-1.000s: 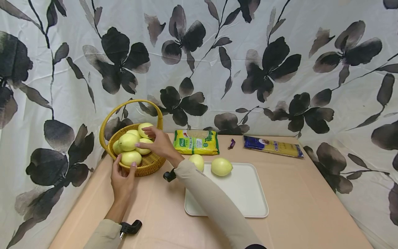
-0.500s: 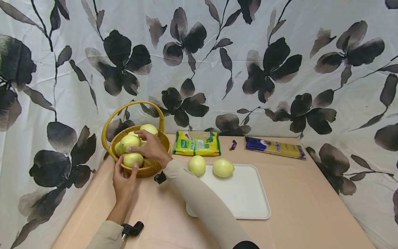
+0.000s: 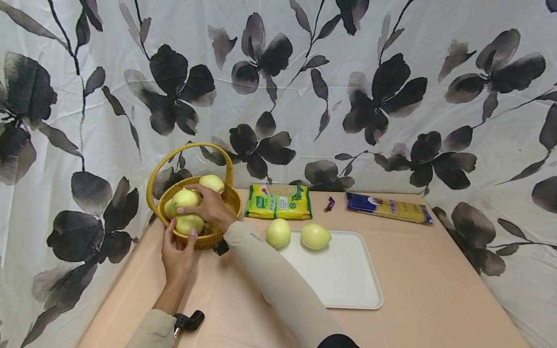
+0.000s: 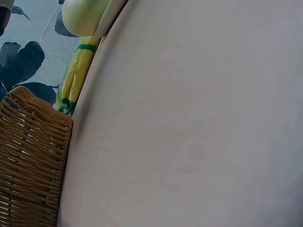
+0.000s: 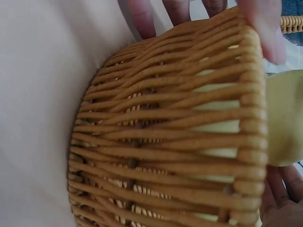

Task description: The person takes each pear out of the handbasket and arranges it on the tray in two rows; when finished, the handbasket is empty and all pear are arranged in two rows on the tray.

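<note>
A yellow wicker basket (image 3: 209,239) with a tall arched handle stands at the table's left, holding several pale yellow-green fruits. My left hand (image 3: 177,253) grips its near side; the right wrist view shows fingers against the wicker and the thumb (image 5: 265,33) over the rim. Reaching inside from the right, my right hand (image 3: 211,205) has its thumb and fingers around the upper fruit (image 3: 185,197). Its palm hides part of the pile. One fruit (image 3: 189,224) lies by the near rim, another (image 3: 212,183) at the back. In the left wrist view only the basket's wicker (image 4: 31,161) shows.
A white tray (image 3: 348,270) lies right of the basket, with two like fruits (image 3: 315,236) at its back edge. Behind are a yellow-green Knorr packet (image 3: 278,202), a small purple wrapped candy (image 3: 329,204) and a blue-yellow packet (image 3: 389,208). A floral cloth (image 3: 322,125) hangs behind the table.
My right hand has shifted left and closed in around the upper fruit, covering one seen beneath it earlier. The left hand keeps its hold on the basket. The head view has drifted slightly.
</note>
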`<state>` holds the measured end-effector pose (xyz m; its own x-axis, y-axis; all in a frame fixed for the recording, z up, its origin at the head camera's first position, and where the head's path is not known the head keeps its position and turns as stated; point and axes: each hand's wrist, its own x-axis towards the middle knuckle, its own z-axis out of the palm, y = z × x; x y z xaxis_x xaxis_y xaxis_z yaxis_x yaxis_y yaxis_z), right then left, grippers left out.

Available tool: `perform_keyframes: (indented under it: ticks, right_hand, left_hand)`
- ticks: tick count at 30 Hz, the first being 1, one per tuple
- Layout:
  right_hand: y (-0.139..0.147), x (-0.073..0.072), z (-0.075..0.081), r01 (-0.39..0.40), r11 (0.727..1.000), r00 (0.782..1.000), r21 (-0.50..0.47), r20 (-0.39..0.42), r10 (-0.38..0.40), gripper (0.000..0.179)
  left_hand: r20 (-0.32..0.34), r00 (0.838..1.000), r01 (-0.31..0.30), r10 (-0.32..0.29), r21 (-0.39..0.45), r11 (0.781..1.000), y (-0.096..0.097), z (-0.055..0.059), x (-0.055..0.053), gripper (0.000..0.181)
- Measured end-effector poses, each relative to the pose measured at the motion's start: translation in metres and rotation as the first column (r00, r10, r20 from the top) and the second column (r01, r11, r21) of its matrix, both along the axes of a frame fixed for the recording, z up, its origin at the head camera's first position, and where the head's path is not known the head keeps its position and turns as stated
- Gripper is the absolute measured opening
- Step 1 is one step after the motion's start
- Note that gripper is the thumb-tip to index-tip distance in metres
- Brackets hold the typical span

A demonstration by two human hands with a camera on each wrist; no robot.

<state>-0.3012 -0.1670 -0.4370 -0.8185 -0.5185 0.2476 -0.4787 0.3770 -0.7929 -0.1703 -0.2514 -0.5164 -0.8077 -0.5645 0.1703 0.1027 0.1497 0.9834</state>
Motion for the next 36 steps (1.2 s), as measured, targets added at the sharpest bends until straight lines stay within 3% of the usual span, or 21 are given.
perform_keyframes:
  ticks: [15,26,36]
  right_hand:
    - [0.006,0.002,-0.002,0.059,0.996,0.998,-0.066,0.025,-0.058,0.063]
    - [0.031,0.014,0.013,0.006,0.994,1.0,-0.107,0.013,-0.004,0.064]
    - [0.064,0.026,0.025,-0.046,0.994,0.999,-0.096,-0.031,0.043,0.067]
  left_hand:
    - [0.003,1.0,-0.007,0.007,-0.003,1.0,0.005,-0.001,0.0,0.073]
    - [0.017,1.0,0.013,-0.013,-0.004,1.0,0.004,0.007,0.002,0.074]
    - [0.006,1.0,0.0,0.0,-0.034,0.999,0.001,0.005,0.004,0.073]
